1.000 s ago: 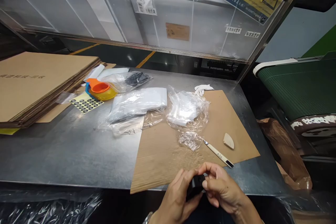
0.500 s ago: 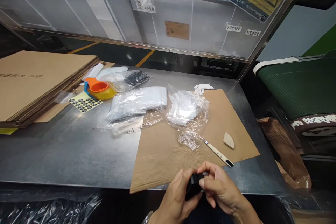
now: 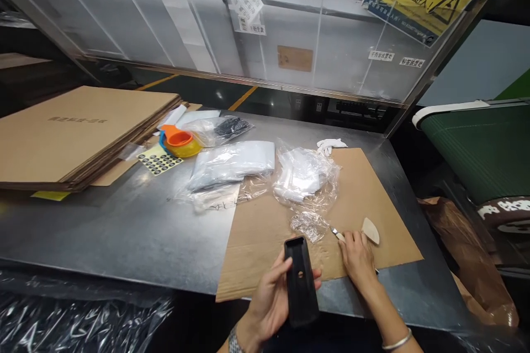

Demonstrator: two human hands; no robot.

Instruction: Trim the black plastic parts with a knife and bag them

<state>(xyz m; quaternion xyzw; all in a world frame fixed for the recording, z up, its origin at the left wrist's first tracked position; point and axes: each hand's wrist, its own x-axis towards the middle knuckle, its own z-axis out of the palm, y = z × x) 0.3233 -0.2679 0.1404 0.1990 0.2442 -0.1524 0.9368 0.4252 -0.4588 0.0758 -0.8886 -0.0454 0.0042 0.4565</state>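
My left hand (image 3: 271, 298) is closed round a long black plastic part (image 3: 301, 284), tilted up, with a recess at its top end and a small round hole in the middle. Over the cardboard sheet (image 3: 256, 253), my right hand (image 3: 358, 258) has its fingers curled on the pale handle of a craft knife (image 3: 340, 236). The knife's blade points away to the left, and most of the handle is hidden under the hand. Just beyond those fingers lies a cream wedge-shaped piece (image 3: 371, 231). A crumpled clear plastic bag (image 3: 309, 225) is left of the blade.
Bags of white sleeves (image 3: 234, 160) and white labels (image 3: 304, 174) lie farther back, near a white glove (image 3: 331, 144). Stacked flat cardboard (image 3: 83, 138), a sticker sheet (image 3: 159, 160) and an orange scoop (image 3: 178, 137) are at left. A green conveyor (image 3: 480, 143) stands right.
My right hand has left the black part and moved right onto the craft knife. The black part now stands lengthwise in my left hand, showing its recess. The view has shifted slightly left.
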